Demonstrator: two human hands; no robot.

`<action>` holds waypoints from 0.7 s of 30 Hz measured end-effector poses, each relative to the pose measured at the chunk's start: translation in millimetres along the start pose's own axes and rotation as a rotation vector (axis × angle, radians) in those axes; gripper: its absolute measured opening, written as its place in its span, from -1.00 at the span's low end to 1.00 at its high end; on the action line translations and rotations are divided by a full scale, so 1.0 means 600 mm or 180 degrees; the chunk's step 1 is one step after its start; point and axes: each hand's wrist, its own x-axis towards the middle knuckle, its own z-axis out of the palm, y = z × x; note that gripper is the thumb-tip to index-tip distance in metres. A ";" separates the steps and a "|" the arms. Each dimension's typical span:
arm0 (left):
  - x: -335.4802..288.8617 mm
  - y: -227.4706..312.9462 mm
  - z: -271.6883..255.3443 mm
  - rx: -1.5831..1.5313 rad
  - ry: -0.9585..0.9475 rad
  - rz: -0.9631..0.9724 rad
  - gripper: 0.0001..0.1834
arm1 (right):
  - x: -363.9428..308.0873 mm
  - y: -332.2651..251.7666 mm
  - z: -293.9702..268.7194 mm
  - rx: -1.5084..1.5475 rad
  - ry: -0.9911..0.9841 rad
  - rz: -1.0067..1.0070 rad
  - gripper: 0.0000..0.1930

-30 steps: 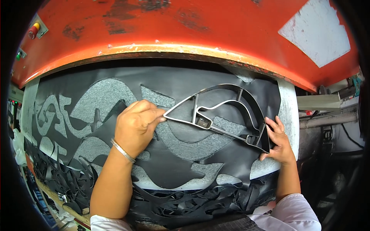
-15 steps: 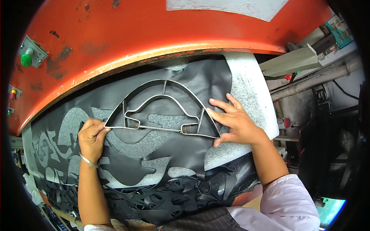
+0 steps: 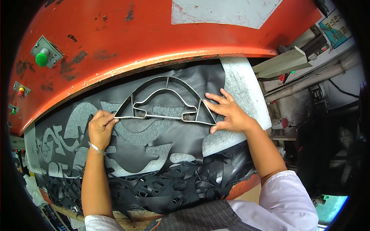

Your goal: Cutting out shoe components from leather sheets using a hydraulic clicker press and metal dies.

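Observation:
An arched steel cutting die (image 3: 168,81), with a smaller arch inside it and short cross-bars, rests on a black leather-like sheet (image 3: 135,154). My left hand (image 3: 101,129) is closed in a pinch on the die's left corner. At the opposite end, my right hand (image 3: 231,114) grips the frame, its thumb at the lower corner and its fingers spread along the outer edge. Curved cut-outs in the sheet let the pale grey board (image 3: 241,86) beneath show through, some of them inside and just below the die.
An orange machine beam (image 3: 115,34) spans the far side, close beyond the die, with a green button (image 3: 42,59) at left. Tangled black scraps (image 3: 154,192) hang along the near edge. To the right are a metal bracket (image 3: 283,64) and a pipe (image 3: 308,82).
The whole view has shifted slightly. Both hands keep hold of the cutting die, and it shows no clear movement over the sheet.

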 end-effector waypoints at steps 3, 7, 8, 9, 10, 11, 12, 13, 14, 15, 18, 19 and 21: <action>0.002 0.000 0.010 -0.0075 0.0010 0.0072 -0.83 | -0.006 0.000 -0.011 -0.0060 -0.0078 0.0079 -0.01; -0.001 -0.012 0.001 0.0012 0.0035 0.0140 -0.83 | 0.008 -0.007 -0.007 0.0005 -0.0128 0.0146 -0.02; -0.004 -0.014 -0.002 0.0000 0.0068 0.0165 -0.83 | 0.009 -0.018 -0.009 0.0050 -0.0129 0.0184 -0.02; -0.001 -0.009 -0.007 0.0047 0.0079 0.0263 -0.78 | 0.015 -0.038 -0.017 -0.0051 -0.0191 0.0430 0.01; -0.001 -0.005 -0.022 0.0104 0.0100 0.0361 -0.74 | 0.012 -0.054 -0.020 -0.0096 -0.0166 0.0393 0.01; -0.018 0.004 -0.040 -0.0033 -0.0141 -0.0189 -0.65 | 0.001 -0.069 -0.021 -0.0015 0.0164 0.0505 0.02; -0.039 0.000 -0.053 -0.0136 -0.0099 -0.0154 -0.60 | -0.013 -0.081 -0.020 0.0078 0.0500 0.0617 0.03; -0.064 -0.001 -0.077 -0.0104 -0.0012 -0.0117 -0.59 | -0.034 -0.112 -0.033 -0.0062 0.0811 0.0655 -0.02; -0.088 -0.001 -0.109 -0.0087 0.0083 -0.0063 -0.58 | -0.053 -0.147 -0.050 -0.0116 0.0847 0.0600 -0.02; -0.114 -0.011 -0.145 -0.0130 0.0270 -0.0232 -0.57 | -0.065 -0.178 -0.059 -0.0005 0.1137 0.0732 -0.08; -0.209 -0.100 -0.266 -0.0513 0.1373 -0.0778 -0.63 | -0.061 -0.265 -0.026 0.0391 0.1635 0.0654 -0.24; -0.230 -0.137 -0.300 -0.0537 0.1915 -0.0975 -0.63 | -0.046 -0.289 0.001 0.0491 0.1621 0.0454 -0.30; -0.247 -0.192 -0.369 -0.0244 0.2618 -0.0975 -0.54 | 0.014 -0.355 0.041 0.0872 0.1395 0.0214 -0.33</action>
